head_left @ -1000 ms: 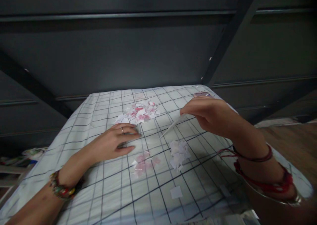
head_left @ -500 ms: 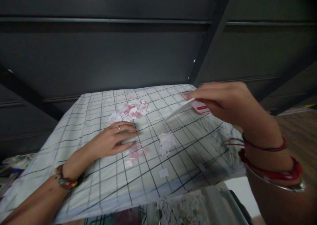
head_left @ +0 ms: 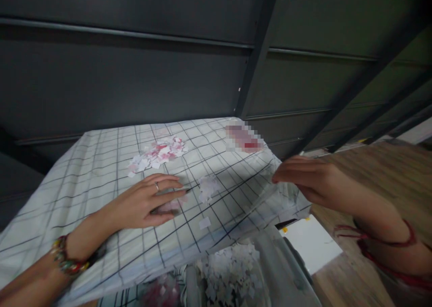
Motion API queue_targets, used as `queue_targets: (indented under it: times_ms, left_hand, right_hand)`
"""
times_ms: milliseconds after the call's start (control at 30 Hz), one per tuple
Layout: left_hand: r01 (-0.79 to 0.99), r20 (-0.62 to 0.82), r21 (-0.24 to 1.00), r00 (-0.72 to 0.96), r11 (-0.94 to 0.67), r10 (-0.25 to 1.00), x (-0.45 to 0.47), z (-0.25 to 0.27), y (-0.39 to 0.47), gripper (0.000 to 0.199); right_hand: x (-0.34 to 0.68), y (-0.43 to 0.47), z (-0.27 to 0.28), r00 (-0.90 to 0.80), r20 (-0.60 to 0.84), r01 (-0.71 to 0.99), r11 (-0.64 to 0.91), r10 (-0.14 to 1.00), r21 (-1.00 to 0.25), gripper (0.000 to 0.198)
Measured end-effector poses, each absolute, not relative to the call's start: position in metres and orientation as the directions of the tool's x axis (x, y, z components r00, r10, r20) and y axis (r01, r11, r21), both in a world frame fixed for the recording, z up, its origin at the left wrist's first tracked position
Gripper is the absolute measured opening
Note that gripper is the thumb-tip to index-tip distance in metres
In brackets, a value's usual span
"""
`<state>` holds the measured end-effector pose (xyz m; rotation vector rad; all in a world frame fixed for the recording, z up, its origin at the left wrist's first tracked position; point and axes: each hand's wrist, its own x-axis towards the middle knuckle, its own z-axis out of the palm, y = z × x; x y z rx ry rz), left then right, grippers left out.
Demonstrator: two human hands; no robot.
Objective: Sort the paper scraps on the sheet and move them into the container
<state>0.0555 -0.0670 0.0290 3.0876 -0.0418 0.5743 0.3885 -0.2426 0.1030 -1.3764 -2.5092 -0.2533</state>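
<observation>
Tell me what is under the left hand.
Pale pink pieces show in the gap between the left hand's thumb and forefinger, on the checked cloth. Whatever lies beneath the palm is covered and cannot be seen.

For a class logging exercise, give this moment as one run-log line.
left hand: spread over pink scraps; white scraps: between hands; right hand: near tablecloth edge, grasp unclear
</observation>
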Motion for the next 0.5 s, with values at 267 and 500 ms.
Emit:
queue_targets:
  times_ms: [267,500]
  left_hand:
    - [0.010,0.390,0.026,0.920,-1.000,0.019,0.054,0.031,-0.065,0.033]
    - [0.020,0.387,0.048,0.921,-0.999,0.037,0.051,0.030,-0.063,0.035]
  right_hand:
    - [0.375,-0.192,0.100,-0.531,0.364,0.821,0.571,0.765,-0.004,0.041]
    - [0.369,-0.197,0.104,-0.558,0.343,0.791,0.610,0.755,-0.056,0.037]
